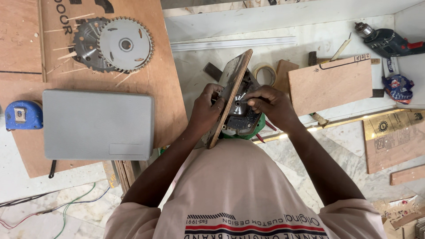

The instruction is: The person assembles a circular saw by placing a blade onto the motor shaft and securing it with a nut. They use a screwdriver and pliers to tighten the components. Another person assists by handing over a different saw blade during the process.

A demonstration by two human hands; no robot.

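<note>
A green and dark metal power saw (241,116) with a flat wooden base plate (231,93) rests tilted on its edge against my body. My left hand (205,110) grips the left side of the base plate. At the saw's central hub, my right hand (270,104) has its fingers pinched on a small part that I cannot make out. Two round saw blades (116,44) lie overlapping on the plywood board (164,79) at the upper left.
A grey rectangular case (97,125) and a blue tape measure (23,115) lie to the left. A roll of masking tape (264,74), a plywood offcut (330,84), a power drill (386,40) and cardboard pieces (394,139) sit to the right. Wires (48,208) trail over the marble floor.
</note>
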